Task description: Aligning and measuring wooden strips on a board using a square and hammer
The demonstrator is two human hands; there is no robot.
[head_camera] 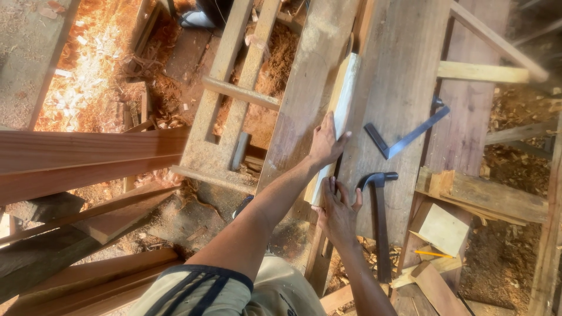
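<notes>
While your left hand (325,142) presses flat, fingers spread, on the pale wood strip (338,117), your right hand (338,212) grips its near end. A hammer (379,219) lies just beside that hand on the workbench plank (404,70), with a steel square (410,133) beyond.

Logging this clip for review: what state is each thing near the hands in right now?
Left hand: palm down, pressing on the pale wooden piece.
Right hand: gripping the near end of that piece.
Pale wooden piece: lying lengthwise along the workbench planks, held by both hands.
Hammer: lying flat, untouched.
Metal square: lying flat, untouched.
Yellow pencil: lying loose on a wood block.
</notes>
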